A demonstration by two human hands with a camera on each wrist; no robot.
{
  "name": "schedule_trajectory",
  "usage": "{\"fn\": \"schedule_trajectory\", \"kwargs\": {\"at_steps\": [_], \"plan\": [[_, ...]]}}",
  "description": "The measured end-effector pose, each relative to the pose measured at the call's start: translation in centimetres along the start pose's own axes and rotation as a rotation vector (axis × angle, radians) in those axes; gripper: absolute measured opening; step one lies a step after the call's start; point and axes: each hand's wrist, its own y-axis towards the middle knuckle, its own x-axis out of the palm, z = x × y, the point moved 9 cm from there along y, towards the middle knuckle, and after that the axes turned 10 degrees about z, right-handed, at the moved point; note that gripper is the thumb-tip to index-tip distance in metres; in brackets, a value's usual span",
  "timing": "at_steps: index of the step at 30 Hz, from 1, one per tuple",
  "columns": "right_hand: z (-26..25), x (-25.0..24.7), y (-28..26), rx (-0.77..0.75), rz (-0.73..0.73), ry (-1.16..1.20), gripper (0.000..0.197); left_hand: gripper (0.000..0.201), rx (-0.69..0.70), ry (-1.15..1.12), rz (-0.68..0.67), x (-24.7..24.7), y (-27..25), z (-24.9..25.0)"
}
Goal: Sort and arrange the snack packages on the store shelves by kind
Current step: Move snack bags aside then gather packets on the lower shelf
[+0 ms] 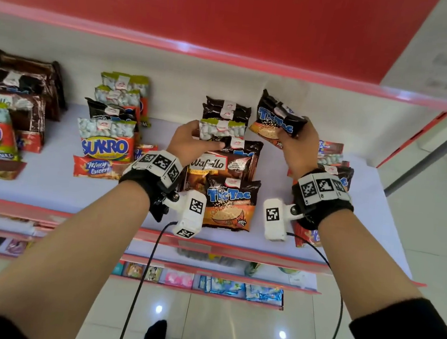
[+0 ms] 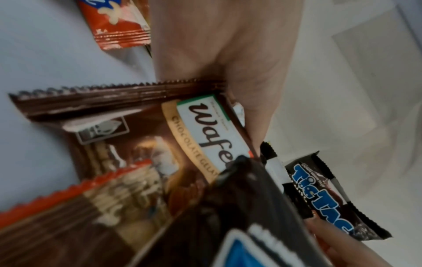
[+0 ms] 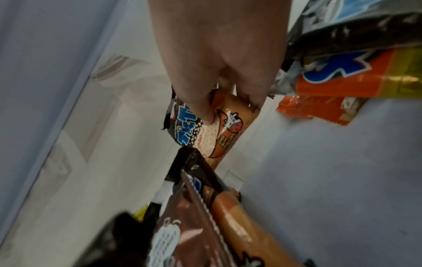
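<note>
On the white shelf (image 1: pixel 364 211) a middle pile holds a front Tic Tac pack (image 1: pixel 230 203), a brown Wafello pack (image 1: pixel 217 166), and black packs (image 1: pixel 227 109) at the back. My left hand (image 1: pixel 206 137) pinches a green-topped Sukro pack (image 1: pixel 222 129) lying in that pile. My right hand (image 1: pixel 294 131) grips another black-and-orange Tic Tac pack (image 1: pixel 276 118) by its lower end and holds it tilted above the shelf, to the right of the pile. The right wrist view shows the thumb (image 3: pixel 200 108) pressed on this pack (image 3: pixel 221 133). The Wafello pack (image 2: pixel 137 144) fills the left wrist view.
A group of Sukro packs (image 1: pixel 105 140) with a Mary Queen pack (image 1: pixel 97 168) lies left of my hands, and brown packs (image 1: pixel 27 79) lie farther left. More packs (image 1: pixel 331 153) sit behind my right wrist. A red upper shelf edge (image 1: pixel 201 49) overhangs. Lower shelves (image 1: pixel 205 280) hold other goods.
</note>
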Motion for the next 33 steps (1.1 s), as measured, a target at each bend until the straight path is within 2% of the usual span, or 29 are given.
{"fn": "schedule_trajectory", "kwargs": {"at_steps": [5,11,15,20,25,28,30,33], "plan": [[-0.2,1.6,-0.1,0.043,-0.104,0.035,0.036,0.046,0.018,-0.085,-0.055,-0.1,-0.7,0.5],[-0.3,2.4,-0.5,0.143,-0.211,0.106,0.038,0.046,0.058,-0.072,-0.098,-0.4,-1.2,1.0],[-0.9,2.4,-0.9,0.13,-0.242,0.126,0.032,0.031,0.046,-0.055,-0.065,-1.0,-1.2,0.5],[-0.5,2.8,-1.2,0.11,-0.282,0.084,0.036,0.027,-0.01,-0.115,-0.072,-1.4,-1.4,-0.6],[0.0,3.1,-1.3,0.091,-0.286,0.091,0.039,0.037,-0.065,-0.172,-0.132,-1.4,-2.0,-1.2],[0.0,3.7,-1.4,0.068,-0.386,0.029,0.034,0.042,-0.083,-0.186,-0.166,-1.3,-2.2,-1.3],[-0.1,4.1,-1.7,0.034,-0.47,-0.038,0.037,0.041,-0.093,-0.199,-0.184,-1.3,-2.4,-1.4],[-0.2,4.3,-1.9,0.023,-0.512,-0.065,0.041,0.035,-0.093,-0.219,-0.196,-1.4,-2.7,-1.7]]}}
